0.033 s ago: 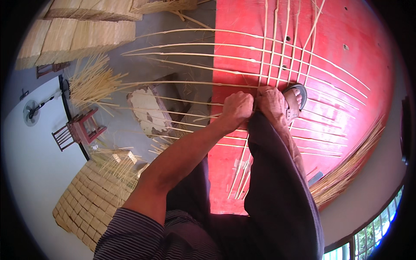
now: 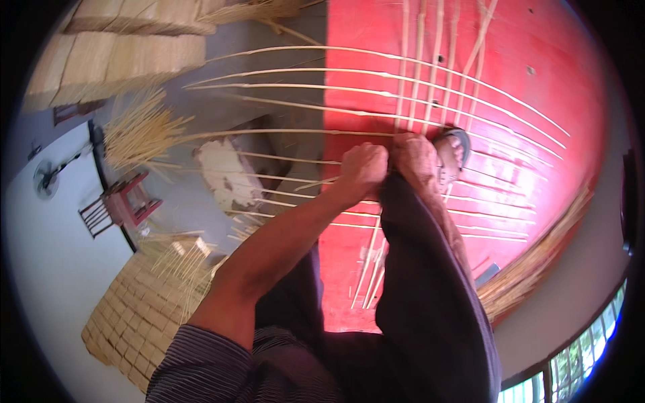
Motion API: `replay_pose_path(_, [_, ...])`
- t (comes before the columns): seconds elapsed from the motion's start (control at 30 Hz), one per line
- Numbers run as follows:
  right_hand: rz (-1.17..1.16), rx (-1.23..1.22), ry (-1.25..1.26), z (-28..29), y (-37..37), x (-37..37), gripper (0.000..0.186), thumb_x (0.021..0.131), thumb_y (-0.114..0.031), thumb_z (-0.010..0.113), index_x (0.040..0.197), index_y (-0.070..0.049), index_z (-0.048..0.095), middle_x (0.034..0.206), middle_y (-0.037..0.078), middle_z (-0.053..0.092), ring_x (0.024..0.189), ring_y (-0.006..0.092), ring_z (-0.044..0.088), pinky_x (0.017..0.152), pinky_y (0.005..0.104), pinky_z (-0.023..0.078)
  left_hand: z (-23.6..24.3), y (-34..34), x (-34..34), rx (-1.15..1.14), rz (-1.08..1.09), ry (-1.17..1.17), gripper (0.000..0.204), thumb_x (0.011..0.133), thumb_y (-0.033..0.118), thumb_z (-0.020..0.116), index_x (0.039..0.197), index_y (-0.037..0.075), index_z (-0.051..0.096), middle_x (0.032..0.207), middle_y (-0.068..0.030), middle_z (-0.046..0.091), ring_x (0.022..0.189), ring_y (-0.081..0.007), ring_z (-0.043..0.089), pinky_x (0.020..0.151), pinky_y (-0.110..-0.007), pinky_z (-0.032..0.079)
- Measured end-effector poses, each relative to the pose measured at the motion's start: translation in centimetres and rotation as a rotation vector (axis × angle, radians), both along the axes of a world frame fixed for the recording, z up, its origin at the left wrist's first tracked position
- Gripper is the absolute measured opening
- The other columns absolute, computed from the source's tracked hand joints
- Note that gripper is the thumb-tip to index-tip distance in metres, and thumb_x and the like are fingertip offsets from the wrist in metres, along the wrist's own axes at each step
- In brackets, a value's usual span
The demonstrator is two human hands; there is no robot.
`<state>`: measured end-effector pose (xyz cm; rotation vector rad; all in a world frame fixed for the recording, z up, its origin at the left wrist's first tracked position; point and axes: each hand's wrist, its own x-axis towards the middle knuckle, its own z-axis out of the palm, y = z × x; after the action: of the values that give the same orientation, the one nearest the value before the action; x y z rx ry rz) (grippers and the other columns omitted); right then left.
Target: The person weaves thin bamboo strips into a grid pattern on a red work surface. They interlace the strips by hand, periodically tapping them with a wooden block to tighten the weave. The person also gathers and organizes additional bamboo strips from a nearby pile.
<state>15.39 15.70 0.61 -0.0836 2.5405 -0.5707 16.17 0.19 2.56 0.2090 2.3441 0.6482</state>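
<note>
Long pale cane strips [image 2: 316, 129] with nodes lie crosswise over further lengthwise cane strips [image 2: 420, 64] in an open lattice. My left hand [image 2: 365, 168] is closed in a fist low over the crossing, and strips run into it from the left. Close beside it, my right hand [image 2: 413, 158] is closed too, with lengthwise strips passing in under its fingers. Both fists hide the exact spot they grip. A sandalled foot [image 2: 451, 158] presses on the lattice just right of my right hand. My dark-trousered knee [image 2: 410, 208] covers part of the strips.
The lattice lies on a red board [image 2: 537, 74]. A bundle of thin strips [image 2: 531, 262] runs along its right edge. To the left are a stool with a peeling top [image 2: 225, 171], a loose strip pile [image 2: 144, 131], a wooden chair [image 2: 127, 201], a fan [image 2: 46, 178] and stacked woven blocks [image 2: 127, 316].
The whole view has shifted slightly to the left and is a little blurred. Both fists stay closed at the same crossing; the lattice looks unchanged.
</note>
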Motion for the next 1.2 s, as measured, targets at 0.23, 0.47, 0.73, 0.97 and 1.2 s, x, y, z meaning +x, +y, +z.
replay_pose_path(0.23, [0.078,0.180,0.118,-0.1,-1.3,-0.4,0.014,0.081,-0.016,0.060,0.078,-0.008,0.072,0.081,0.015,0.070,0.081,0.0316,0.068,0.072,0.0454,0.053,-7.5,-3.3,0.9,-0.120,-0.118,0.047,0.024,0.090,0.027,0.054,0.085,0.006,0.065,0.086,-0.0199,0.069,0.085,-0.0434,0.065,0.074,-0.056,0.050])
replay_pose_path(0.47, [0.007,0.246,0.071,1.1,0.9,2.5,0.015,0.081,-0.018,0.061,0.080,-0.008,0.072,0.081,0.013,0.070,0.082,0.0303,0.067,0.074,0.0440,0.051,0.4,-1.9,1.1,-0.008,-0.094,-0.021,0.043,0.090,0.035,0.053,0.093,-0.007,0.067,0.091,-0.0318,0.066,0.095,-0.0508,0.063,0.081,-0.060,0.047])
replay_pose_path(0.73, [0.031,0.220,0.047,1.1,-1.7,1.8,0.016,0.081,-0.020,0.061,0.081,-0.009,0.073,0.082,0.011,0.069,0.084,0.0287,0.066,0.075,0.0423,0.050,-4.1,-4.1,0.4,-0.052,-0.174,-0.036,0.039,0.091,0.035,0.057,0.102,-0.001,0.065,0.092,-0.0275,0.064,0.094,-0.0484,0.059,0.080,-0.057,0.045])
replay_pose_path(0.97, [0.118,0.176,0.000,1.7,-3.0,2.1,0.017,0.081,-0.022,0.061,0.082,-0.009,0.073,0.082,0.009,0.069,0.086,0.0274,0.065,0.077,0.0408,0.048,-2.2,-5.5,1.9,0.175,-0.118,0.499,0.043,0.098,0.044,0.050,0.093,0.004,0.064,0.092,-0.0176,0.058,0.091,-0.0402,0.058,0.076,-0.051,0.044])
replay_pose_path(1.2, [0.093,0.227,0.141,0.7,-3.0,0.3,0.017,0.084,-0.021,0.060,0.083,-0.010,0.072,0.080,0.008,0.068,0.082,0.0244,0.064,0.078,0.0407,0.045,-1.8,-15.0,6.6,0.145,0.068,0.288,0.020,0.100,0.020,0.055,0.108,0.005,0.066,0.098,-0.0168,0.064,0.093,-0.0361,0.061,0.081,-0.047,0.049])
